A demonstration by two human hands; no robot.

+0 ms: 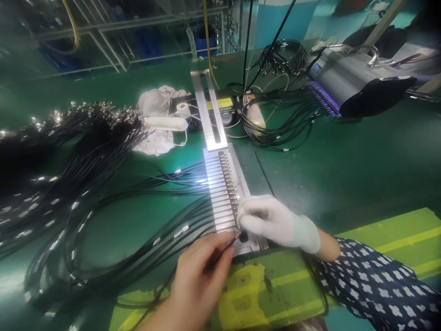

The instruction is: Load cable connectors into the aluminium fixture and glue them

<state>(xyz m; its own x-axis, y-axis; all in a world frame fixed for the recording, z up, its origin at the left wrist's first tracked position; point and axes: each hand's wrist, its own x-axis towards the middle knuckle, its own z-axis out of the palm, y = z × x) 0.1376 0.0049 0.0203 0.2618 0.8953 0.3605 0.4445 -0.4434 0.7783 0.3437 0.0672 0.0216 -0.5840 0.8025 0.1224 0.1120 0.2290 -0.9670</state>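
My bare left hand point(206, 266) pinches a black cable close to its metal end, at the near end of a slotted metal fixture point(220, 214). Opposite it, my right hand point(272, 220), in a white glove, has its thumb and finger closed at that same metal connector end point(238, 231). A row of black cables point(186, 211) lies side by side in the fixture's slots, their metal ends lined up along its middle. Part of the fixture's near end is covered by my fingers.
A slotted metal plate point(209, 110) extends from the fixture's far end. Behind it are a black control box point(225, 110) and a white cloth point(155, 142). Bundled cables point(89, 161) spread at left. At far right stands a grey machine with purple light point(354, 78). Green-yellow matting point(396, 239) lines the near edge.
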